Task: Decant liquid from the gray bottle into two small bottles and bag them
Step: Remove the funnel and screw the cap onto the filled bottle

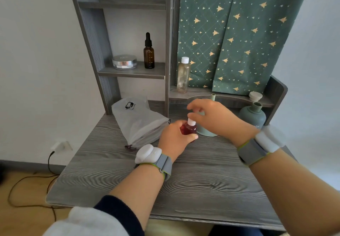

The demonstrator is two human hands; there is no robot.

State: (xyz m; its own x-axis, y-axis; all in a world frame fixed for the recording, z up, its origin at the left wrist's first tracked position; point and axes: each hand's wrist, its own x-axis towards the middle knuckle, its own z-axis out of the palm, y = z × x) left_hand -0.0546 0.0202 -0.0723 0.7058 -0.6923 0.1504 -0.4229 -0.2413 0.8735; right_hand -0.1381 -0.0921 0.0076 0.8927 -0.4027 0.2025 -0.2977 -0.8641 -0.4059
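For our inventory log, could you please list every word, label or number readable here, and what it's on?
Nothing reads in full.
Gray bottle: pale letters, roughly "aln", partly hidden.
White bag: black logo over tiny print, too small to read.
Silver tin: faint lid mark, too blurred.
Amber dropper bottle: scale marks, no legible numbers.

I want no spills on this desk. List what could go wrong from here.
1. The gray bottle stands open close behind the right hand, its lid off on the ledge; a stray wrist could tip it.
2. The small red bottle, gripped by the left hand, holds red liquid; if the white cap that the right hand seems to pinch ends up loose, it may leak in the bag.
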